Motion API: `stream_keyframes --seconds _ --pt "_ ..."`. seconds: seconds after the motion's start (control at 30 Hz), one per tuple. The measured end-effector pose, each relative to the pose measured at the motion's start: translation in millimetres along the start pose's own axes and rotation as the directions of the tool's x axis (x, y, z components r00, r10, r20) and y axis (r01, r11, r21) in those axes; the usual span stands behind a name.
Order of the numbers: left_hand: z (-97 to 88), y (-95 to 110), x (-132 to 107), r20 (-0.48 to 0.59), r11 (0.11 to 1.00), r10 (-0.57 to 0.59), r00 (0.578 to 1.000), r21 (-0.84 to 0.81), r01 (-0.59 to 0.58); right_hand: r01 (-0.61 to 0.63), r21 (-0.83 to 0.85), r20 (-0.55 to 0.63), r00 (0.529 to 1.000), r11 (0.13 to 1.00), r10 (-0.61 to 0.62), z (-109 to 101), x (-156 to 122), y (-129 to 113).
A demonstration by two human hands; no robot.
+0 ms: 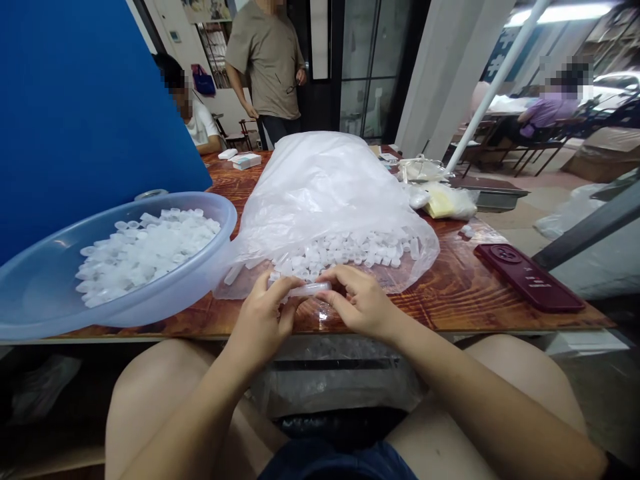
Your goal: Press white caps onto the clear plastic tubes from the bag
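Between my two hands, just over the table's front edge, lies a small translucent plastic tube (311,289), held roughly level. My left hand (267,307) pinches its left end, and the fingers of my right hand (357,297) are closed on its right end. Right behind my hands, many small white translucent plastic pieces (345,248) spill at the mouth of a large clear plastic bag (325,173). To the left, a translucent blue basin (220,230) holds a heap of similar white tube-like pieces (150,250).
The brown wooden table (450,303) carries a dark red phone (530,277) at right and small plastic packets (445,200) behind it. A blue panel (90,120) rises at left. One person (273,60) stands beyond the table; others sit farther off.
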State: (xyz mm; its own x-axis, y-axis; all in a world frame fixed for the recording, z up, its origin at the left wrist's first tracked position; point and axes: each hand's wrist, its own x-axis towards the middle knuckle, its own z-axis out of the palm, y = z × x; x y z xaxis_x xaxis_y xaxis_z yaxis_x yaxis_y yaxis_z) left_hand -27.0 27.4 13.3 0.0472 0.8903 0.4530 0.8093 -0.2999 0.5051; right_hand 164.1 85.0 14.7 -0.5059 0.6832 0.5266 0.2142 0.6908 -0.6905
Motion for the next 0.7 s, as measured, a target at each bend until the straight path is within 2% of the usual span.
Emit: stream_keyframes --seconds 0.1,0.17,0.2,0.23,0.3,0.37,0.47,0.53,0.63,0.7 --pt "-0.2 3 2 0.003 0.994 -0.063 0.998 -0.092 0.063 -0.08 0.037 -0.024 0.996 0.996 0.081 -1 0 2" --pt "-1.0 4 4 0.104 0.931 -0.197 0.975 -0.292 0.219 -0.061 0.045 -0.037 0.997 0.997 0.063 -4 0 0" --pt "-1.8 5 5 0.191 0.847 -0.269 0.944 -0.419 0.327 -0.001 0.032 -0.052 0.999 0.999 0.003 -5 0 -1" --pt "-2.8 5 6 0.293 0.724 -0.323 0.9 -0.536 0.434 0.083 0.011 -0.068 0.994 0.997 -0.082 -7 0 -3" --pt "-5.6 5 8 0.476 0.443 -0.35 0.807 -0.675 0.59 0.251 -0.042 -0.08 0.964 0.967 -0.254 -10 -1 -7" --pt "-9.1 6 9 0.61 0.253 -0.302 0.732 -0.689 0.679 0.37 -0.102 -0.046 0.925 0.923 -0.376 -12 -4 -11" --pt "-15.1 6 10 0.763 0.088 -0.219 0.608 -0.605 0.792 0.47 -0.201 0.055 0.882 0.86 -0.469 -14 -8 -13" --pt "-18.8 5 10 0.822 -0.02 -0.176 0.541 -0.553 0.833 0.5 -0.246 0.094 0.865 0.83 -0.493 -15 -10 -14" --pt "-21.6 7 8 0.856 -0.134 -0.124 0.502 -0.515 0.846 0.5 -0.261 0.066 0.863 0.826 -0.501 -17 -11 -18" --pt "-20.7 11 6 0.844 -0.153 -0.117 0.523 -0.536 0.831 0.462 -0.236 -0.003 0.88 0.855 -0.476 -18 -11 -23"
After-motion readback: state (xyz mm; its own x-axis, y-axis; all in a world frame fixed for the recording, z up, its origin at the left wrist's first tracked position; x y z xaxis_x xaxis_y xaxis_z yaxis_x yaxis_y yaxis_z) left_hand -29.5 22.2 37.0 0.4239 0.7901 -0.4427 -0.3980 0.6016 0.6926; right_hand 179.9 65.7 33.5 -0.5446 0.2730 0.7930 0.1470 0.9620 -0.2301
